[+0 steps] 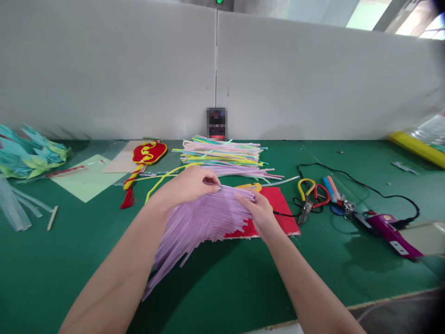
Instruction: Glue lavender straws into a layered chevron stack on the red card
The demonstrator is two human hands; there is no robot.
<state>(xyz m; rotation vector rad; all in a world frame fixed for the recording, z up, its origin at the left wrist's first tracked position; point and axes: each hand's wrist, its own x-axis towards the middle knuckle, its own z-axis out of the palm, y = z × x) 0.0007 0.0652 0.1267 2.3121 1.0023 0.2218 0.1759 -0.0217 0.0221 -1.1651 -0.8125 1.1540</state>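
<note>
A fan-shaped piece of lilac pipe cleaners (208, 213), laid side by side in slanting rows that meet at a central line, is held up between my two hands. My left hand (194, 183) pinches its upper edge with thumb and fingers. On the right end, my right hand (260, 208) grips it with the thumb on top. The loose long ends hang down toward the lower left. Beneath the piece lies a red sheet (278, 208). A yellow tool (255, 187) with a black cord sits on that sheet, mostly hidden by my right hand and the piece.
Mixed-colour pipe cleaners (222, 155) are piled behind my hands. A red-and-yellow fan ornament (149, 153) lies left of them. To the right are scissors (308, 199), pens (332, 188) and a purple corded device (392, 236). Turquoise leafy material (31, 150) stands far left.
</note>
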